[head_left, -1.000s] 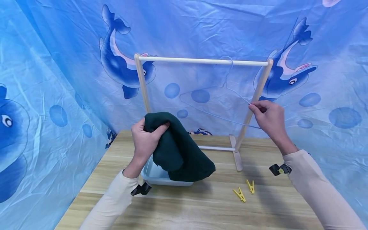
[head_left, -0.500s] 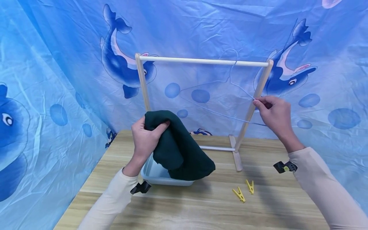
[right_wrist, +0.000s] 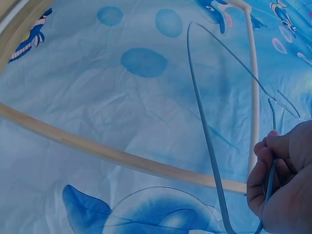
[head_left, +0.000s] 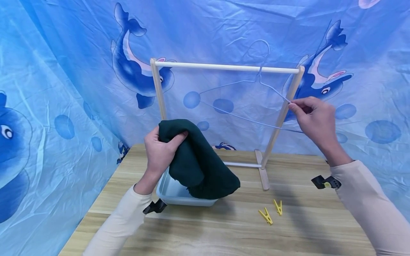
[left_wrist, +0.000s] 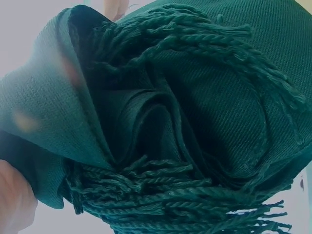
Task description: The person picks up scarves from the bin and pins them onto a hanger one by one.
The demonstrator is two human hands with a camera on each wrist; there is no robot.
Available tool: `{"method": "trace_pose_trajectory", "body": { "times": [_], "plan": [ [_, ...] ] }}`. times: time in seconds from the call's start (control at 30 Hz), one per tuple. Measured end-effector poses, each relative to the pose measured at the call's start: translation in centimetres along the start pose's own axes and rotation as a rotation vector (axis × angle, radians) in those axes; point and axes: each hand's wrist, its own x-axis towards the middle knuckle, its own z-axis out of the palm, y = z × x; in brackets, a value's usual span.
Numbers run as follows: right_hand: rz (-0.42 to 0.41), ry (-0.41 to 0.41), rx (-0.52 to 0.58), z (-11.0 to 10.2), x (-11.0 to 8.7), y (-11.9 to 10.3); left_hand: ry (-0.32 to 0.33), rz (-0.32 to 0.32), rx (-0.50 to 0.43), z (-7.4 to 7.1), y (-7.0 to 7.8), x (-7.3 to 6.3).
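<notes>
Head view: before the rack (head_left: 224, 67), the left hand (head_left: 159, 151) is gripping green cloth (head_left: 213, 172), the right hand (head_left: 317, 119) pinching a hanger (head_left: 258, 79) beside the rack's right post (head_left: 274, 138), hook (head_left: 269, 48) upward; both long axes are slanting down rightward.

The green cloth (head_left: 213, 174) hides part of the tub (head_left: 189, 202), the right hand (head_left: 317, 119) one end of the hanger (head_left: 258, 76).

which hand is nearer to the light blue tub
Left. The left hand is raised near the tub's left end, holding green cloth; the right hand is farther right, pinching the hanger by the rack's right post.
</notes>
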Motion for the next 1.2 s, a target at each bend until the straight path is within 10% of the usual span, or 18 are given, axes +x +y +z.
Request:
{"method": "trace_pose_trajectory", "body": {
  "times": [1.2],
  "plan": [
    [-0.221, -0.077, 0.244, 4.8, -1.5, -0.9, -0.057, 0.117, -0.104, 2.2, 6.2, 3.6]
  ]
}}
